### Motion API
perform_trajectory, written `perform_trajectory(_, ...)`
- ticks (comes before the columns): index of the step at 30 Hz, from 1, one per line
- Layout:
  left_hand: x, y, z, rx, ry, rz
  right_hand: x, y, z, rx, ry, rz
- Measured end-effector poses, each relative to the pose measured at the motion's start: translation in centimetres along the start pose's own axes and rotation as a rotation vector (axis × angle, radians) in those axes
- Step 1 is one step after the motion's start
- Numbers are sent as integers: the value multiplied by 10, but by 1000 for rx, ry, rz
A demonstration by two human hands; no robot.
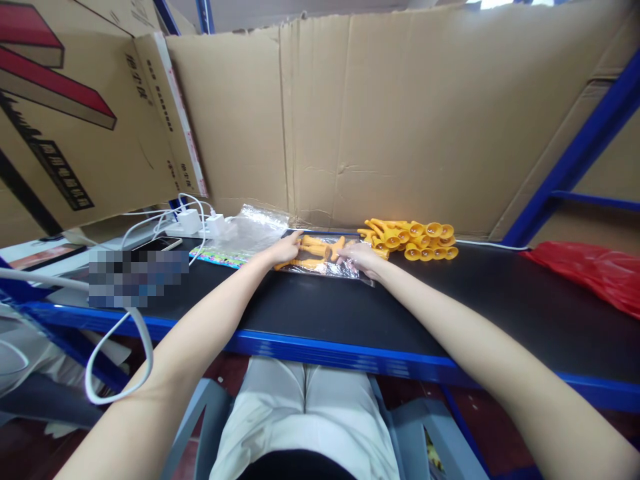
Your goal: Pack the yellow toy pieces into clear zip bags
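A clear plastic bag [320,268] lies flat on the black shelf top, with several yellow-orange pieces [316,249] in or on it. These look like small stalks with flared, cup-like ends. My left hand [286,248] pinches the bag's left end. At the other end, the fingers of my right hand [359,257] are closed on a forked yellow-orange piece [338,247]; whether they also grip the plastic is hard to tell. Just right of that hand, a stacked pile of similar pieces [425,241] has its round cups facing me.
More clear plastic bags [257,230] lie behind my left hand, over a colourful printed sheet [220,259]. White chargers and cables [189,221] crowd the left side by a phone [159,245]. Red plastic [590,270] lies at right. Cardboard [410,120] walls the back.
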State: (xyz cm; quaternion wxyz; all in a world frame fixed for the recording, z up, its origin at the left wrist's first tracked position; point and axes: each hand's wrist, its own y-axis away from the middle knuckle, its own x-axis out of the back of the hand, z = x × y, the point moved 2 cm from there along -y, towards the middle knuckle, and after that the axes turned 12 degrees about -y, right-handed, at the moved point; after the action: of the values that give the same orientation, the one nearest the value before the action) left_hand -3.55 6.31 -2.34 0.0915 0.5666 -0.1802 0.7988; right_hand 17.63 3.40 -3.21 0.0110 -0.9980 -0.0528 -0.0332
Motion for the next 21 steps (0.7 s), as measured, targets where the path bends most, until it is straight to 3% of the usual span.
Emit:
perform_trajectory(6,1,1,2,3,-4,-11,-3,6,-7,-50,-58,39)
perform_trajectory(15,0,0,0,-1,8,1,0,4,-7,-61,-85,-31)
perform_trajectory(21,3,2,4,5,3,-2,-8,3,-7,-87,-158,38)
